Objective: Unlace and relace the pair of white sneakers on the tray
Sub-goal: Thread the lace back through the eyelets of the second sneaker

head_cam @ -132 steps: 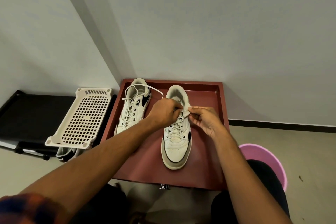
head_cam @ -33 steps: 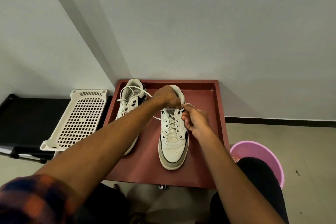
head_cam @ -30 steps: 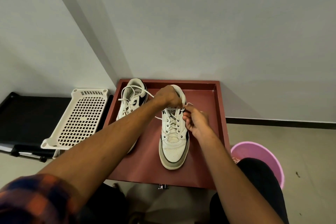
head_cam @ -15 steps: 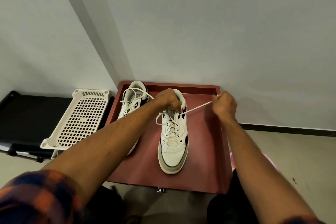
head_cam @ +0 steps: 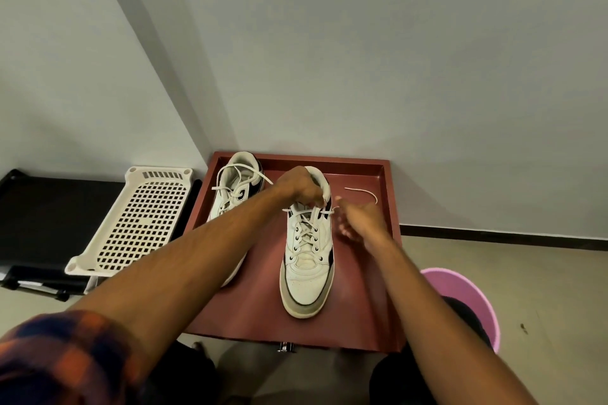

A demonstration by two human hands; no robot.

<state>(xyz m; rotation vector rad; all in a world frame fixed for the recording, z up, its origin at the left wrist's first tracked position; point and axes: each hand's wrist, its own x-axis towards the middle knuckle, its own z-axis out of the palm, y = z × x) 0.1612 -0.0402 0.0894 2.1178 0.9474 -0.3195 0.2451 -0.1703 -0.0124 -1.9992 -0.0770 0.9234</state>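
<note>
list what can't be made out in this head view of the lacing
- Left hand: head view, its back hides what the fingers grip atop the centre sneaker.
- Right hand: head view, motion blur; whether it pinches the lace is unclear.
- Sneaker by the rack: toe behind the left forearm.
- Pink tub: contents behind the knee.
</note>
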